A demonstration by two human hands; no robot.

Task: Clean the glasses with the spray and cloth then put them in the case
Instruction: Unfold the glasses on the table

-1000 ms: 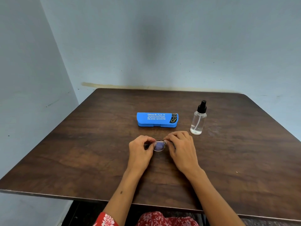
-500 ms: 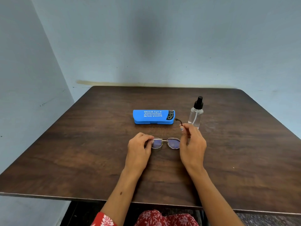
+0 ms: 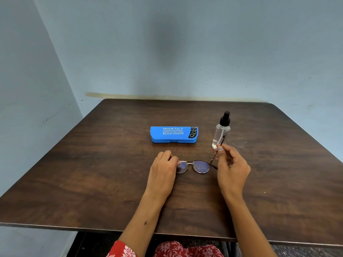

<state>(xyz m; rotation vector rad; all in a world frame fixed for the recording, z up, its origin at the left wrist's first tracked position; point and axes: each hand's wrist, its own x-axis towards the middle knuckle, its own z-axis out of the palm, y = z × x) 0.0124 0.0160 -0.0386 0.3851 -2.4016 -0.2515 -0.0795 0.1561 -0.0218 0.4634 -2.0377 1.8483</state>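
We are looking down at a dark wooden table [image 3: 92,173] with 2 bare hands working on a pair of metal-framed glasses [image 3: 194,166]. The glasses lie on the table just in front of a closed blue glasses case [image 3: 173,134], lenses toward us.

The left hand [image 3: 163,169] pinches the left end of the frame, its fingers curled around that end and covering part of that lens. The right hand [image 3: 231,165] pinches the right temple arm between thumb and fingertip, holding it swung out and raised toward the clear spray bottle [image 3: 221,132], which stands upright just right of the case.

We judge this to be the opening step: the glasses are being unfolded, and no spraying or wiping has begun. The next move likely calls for 1 hand to keep the frame steady while the other lets go and takes the bottle, aiming its black nozzle at the lenses. The raised temple tip sits close to the bottle, so a careless swing could tip it.

We cannot find the cloth anywhere; it may be inside the case or out of view. The left temple arm is hidden behind the left hand. The small white print on the case lid is only partly legible.
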